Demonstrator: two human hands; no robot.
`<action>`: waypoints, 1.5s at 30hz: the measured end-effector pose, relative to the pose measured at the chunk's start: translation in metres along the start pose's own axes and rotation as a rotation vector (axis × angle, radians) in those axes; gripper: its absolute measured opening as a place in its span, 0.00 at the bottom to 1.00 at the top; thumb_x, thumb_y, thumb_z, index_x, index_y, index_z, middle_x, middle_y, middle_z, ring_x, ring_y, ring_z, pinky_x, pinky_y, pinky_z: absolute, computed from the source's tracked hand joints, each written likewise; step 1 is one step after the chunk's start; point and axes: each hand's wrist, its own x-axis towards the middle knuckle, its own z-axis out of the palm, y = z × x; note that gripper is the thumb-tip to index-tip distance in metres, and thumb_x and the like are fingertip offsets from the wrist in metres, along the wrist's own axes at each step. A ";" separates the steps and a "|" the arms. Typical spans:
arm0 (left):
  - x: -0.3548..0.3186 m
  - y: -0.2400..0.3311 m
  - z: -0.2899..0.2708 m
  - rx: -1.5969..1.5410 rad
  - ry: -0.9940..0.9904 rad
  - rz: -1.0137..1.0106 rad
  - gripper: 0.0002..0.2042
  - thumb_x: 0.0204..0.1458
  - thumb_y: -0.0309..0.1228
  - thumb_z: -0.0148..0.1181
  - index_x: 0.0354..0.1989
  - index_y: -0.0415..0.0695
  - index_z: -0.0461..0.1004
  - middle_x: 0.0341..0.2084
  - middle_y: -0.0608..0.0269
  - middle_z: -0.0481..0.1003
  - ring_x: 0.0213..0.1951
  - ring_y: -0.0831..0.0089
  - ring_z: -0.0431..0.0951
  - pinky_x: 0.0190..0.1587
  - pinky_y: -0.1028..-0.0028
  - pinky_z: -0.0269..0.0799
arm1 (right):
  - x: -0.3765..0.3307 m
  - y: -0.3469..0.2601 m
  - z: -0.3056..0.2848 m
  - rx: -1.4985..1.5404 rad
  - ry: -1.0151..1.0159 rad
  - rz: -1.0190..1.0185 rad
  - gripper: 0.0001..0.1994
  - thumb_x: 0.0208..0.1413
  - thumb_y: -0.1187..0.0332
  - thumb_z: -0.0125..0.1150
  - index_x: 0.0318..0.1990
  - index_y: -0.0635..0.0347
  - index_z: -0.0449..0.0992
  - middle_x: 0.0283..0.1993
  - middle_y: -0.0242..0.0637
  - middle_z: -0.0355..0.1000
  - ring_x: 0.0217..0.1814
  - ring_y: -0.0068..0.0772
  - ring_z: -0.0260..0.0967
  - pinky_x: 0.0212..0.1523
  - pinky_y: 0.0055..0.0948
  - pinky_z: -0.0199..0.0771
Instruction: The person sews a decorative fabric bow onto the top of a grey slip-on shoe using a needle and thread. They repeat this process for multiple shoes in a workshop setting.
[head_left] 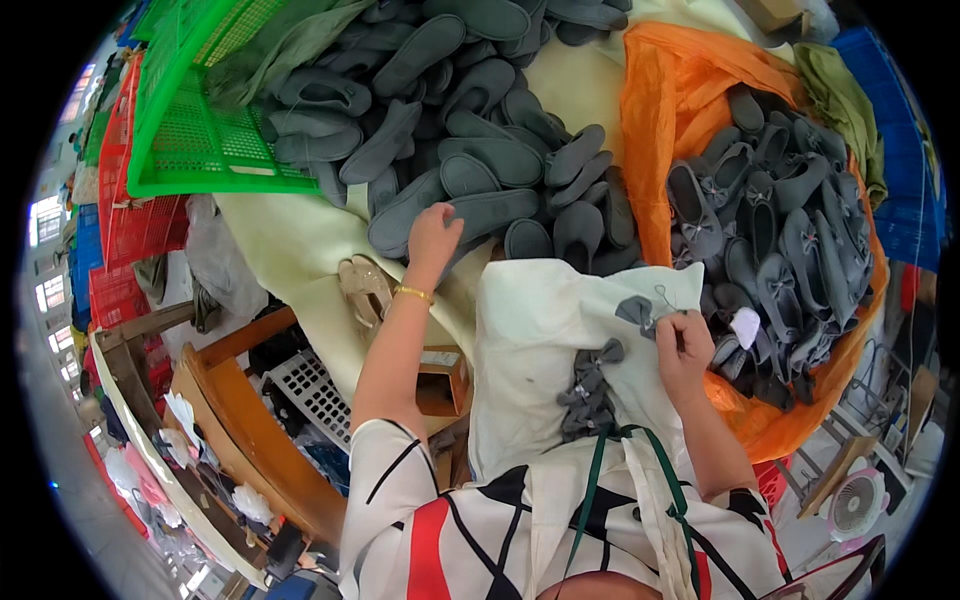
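Note:
My left hand (436, 236) reaches into a big heap of dark grey shoes, its fingers curled at the edge of one grey shoe (490, 211). Part of that grip is hidden by the hand itself. My right hand (684, 350) is closed in a pinch above the white cloth (520, 360) on my lap. From its fingertips a small grey fabric bow (637, 312) sticks out, with a thin thread or wire beside it. More grey bows (590, 392) lie bunched on the cloth, close to my body.
An orange sack (655, 110) at the right holds grey shoes with bows (779, 290). A green plastic crate (165, 150) stands at the far left. A beige pair of shoes (366, 290) lies beside my left forearm. At the lower right stands a small fan (858, 502).

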 end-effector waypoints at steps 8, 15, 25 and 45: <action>0.022 -0.052 0.056 0.441 -0.207 -0.197 0.31 0.44 0.33 0.68 0.59 0.40 0.66 0.52 0.46 0.74 0.52 0.47 0.74 0.55 0.58 0.73 | 0.011 -0.001 -0.001 -0.097 -0.048 -0.056 0.05 0.49 0.79 0.66 0.31 0.60 0.77 0.23 0.33 0.62 0.22 0.29 0.61 0.22 0.28 0.57; -0.024 -0.041 0.049 0.053 -0.496 -0.037 0.28 0.35 0.38 0.67 0.48 0.36 0.76 0.43 0.42 0.75 0.48 0.46 0.74 0.51 0.57 0.72 | 0.008 -0.008 0.003 -0.044 -0.025 -0.106 0.04 0.50 0.78 0.66 0.32 0.61 0.77 0.24 0.33 0.63 0.23 0.29 0.61 0.23 0.28 0.59; -0.128 0.063 -0.093 -0.873 -0.280 -0.187 0.15 0.45 0.39 0.70 0.30 0.40 0.75 0.23 0.64 0.70 0.30 0.72 0.70 0.32 0.67 0.66 | -0.011 -0.010 0.005 0.240 0.020 0.091 0.04 0.58 0.74 0.63 0.34 0.64 0.76 0.27 0.30 0.68 0.29 0.19 0.65 0.28 0.22 0.65; -0.311 0.128 -0.086 -1.059 -0.496 -0.636 0.09 0.56 0.35 0.67 0.30 0.43 0.77 0.25 0.74 0.76 0.26 0.84 0.71 0.30 0.78 0.65 | -0.068 -0.070 -0.004 0.731 -0.332 0.529 0.09 0.65 0.64 0.59 0.39 0.61 0.76 0.30 0.24 0.70 0.27 0.15 0.65 0.30 0.17 0.68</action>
